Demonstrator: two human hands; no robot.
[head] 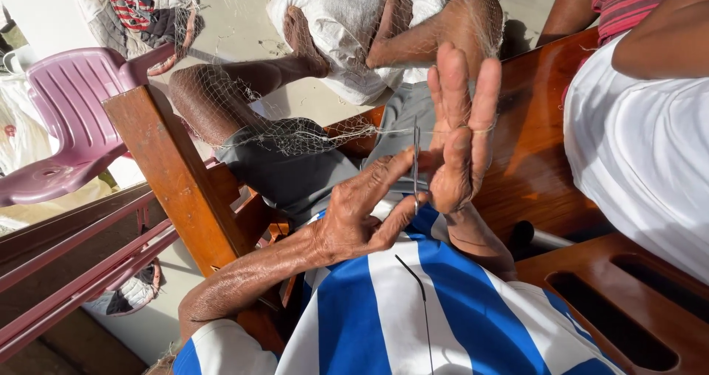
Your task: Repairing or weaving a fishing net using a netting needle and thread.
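— What is the net like?

— The fishing net (295,135) is fine, pale mesh, bunched over grey shorts and draped up over the bare legs; its edges fade against the white sack (347,28).

— And the tool?

— A thin metal netting needle (416,161), upright, pinched between thumb and forefinger of the left hand (354,216). Its lower end is hidden behind the thumb.

— The other hand?

— The right hand (461,135) is unclenched, fingers straight up, a strand stretched across them, just beside the needle. The wooden bench (543,146) is glossy.
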